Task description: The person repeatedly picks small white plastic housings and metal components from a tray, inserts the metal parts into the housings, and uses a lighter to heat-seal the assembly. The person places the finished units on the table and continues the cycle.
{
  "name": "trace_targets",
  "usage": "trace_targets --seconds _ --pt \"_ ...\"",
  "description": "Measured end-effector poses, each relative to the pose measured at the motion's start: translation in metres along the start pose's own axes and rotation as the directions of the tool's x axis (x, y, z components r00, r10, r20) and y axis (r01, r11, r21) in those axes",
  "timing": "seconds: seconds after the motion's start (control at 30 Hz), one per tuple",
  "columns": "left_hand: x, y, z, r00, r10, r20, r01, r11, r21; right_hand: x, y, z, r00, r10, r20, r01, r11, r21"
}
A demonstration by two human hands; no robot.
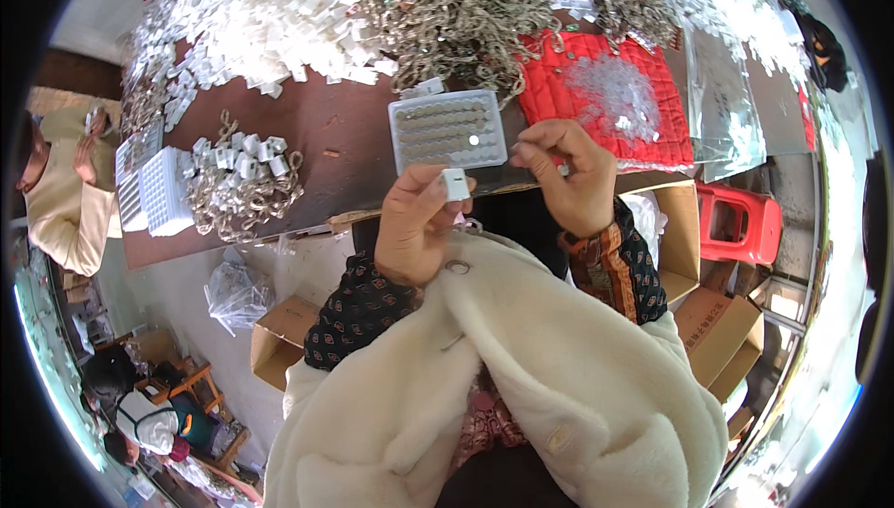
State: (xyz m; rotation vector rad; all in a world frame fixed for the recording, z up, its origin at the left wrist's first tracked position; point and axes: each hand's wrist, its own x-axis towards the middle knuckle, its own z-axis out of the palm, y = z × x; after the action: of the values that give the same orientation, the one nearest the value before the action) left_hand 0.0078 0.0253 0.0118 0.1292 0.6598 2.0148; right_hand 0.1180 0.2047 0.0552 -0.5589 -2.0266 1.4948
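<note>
1. Nearest: the person's own cream fleece coat [521, 387] fills the lower middle, with dark patterned cuffs at both wrists.
2. Left hand [414, 224]: closed in a pinch, thumb and fingertips gripping a small white plastic block [455, 183], held up just above the near table edge.
3. Right hand [568, 177]: fingers curled, thumb and forefinger pressed together at their tips close to the white block. Whatever sits in the pinch is too small to make out.
4. The two hands are near each other, not touching.
5. Just beyond the hands, on the brown table [326, 126]: a clear rectangular tray [448, 130] with rows of small round metal pieces.
6. Right of the tray: a red quilted pad [596, 108] bearing a heap of tiny clear bits [615, 89].
7. Left on the table: a small pile of metal clasps mixed with white blocks [244, 187], next to white gridded trays [154, 187].
8. Far side: a large heap of white blocks [270, 10] and a tangled mound of metal clasps [447, 5].
9. Floor, right: a red plastic stool [740, 224] and cardboard boxes [722, 331]. Floor, left: another cardboard box [279, 340] and a clear bag [237, 289].
10. Far left edge: another person in a pale yellow top [60, 196], seated at the table end.
</note>
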Motion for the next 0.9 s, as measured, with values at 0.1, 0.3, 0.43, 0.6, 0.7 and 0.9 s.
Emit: trace_targets --seconds 0.1,0.3,0.43,0.6,0.7,0.9 --pt "-0.004 0.002 0.002 0.999 0.04 -0.022 -0.039 0.998 0.04 -0.006 -0.021 0.026 0.991 -0.065 0.12 0.055 0.995 0.081" --pt "-0.01 0.002 -0.001 0.992 0.127 0.013 -0.127 0.991 0.041 -0.008 -0.033 0.052 0.975 -0.051 0.216 0.01 0.983 0.185" --pt "-0.013 0.004 -0.006 0.992 0.126 0.009 -0.126 0.991 -0.043 -0.007 -0.033 0.054 0.961 -0.032 0.275 -0.007 0.99 0.139" --pt "-0.018 0.01 -0.005 0.988 0.157 -0.005 -0.157 0.983 -0.1 -0.008 -0.037 0.055 0.94 -0.16 0.3 0.165 0.986 0.008" --pt "-0.021 0.013 -0.005 0.987 0.156 -0.045 -0.159 0.985 -0.064 -0.004 -0.038 0.056 0.924 -0.136 0.356 0.146 0.989 -0.001" --pt "-0.023 0.024 -0.016 0.987 0.139 0.075 -0.136 0.989 -0.053 0.005 -0.037 0.053 0.847 0.154 0.508 -0.318 0.914 0.253"
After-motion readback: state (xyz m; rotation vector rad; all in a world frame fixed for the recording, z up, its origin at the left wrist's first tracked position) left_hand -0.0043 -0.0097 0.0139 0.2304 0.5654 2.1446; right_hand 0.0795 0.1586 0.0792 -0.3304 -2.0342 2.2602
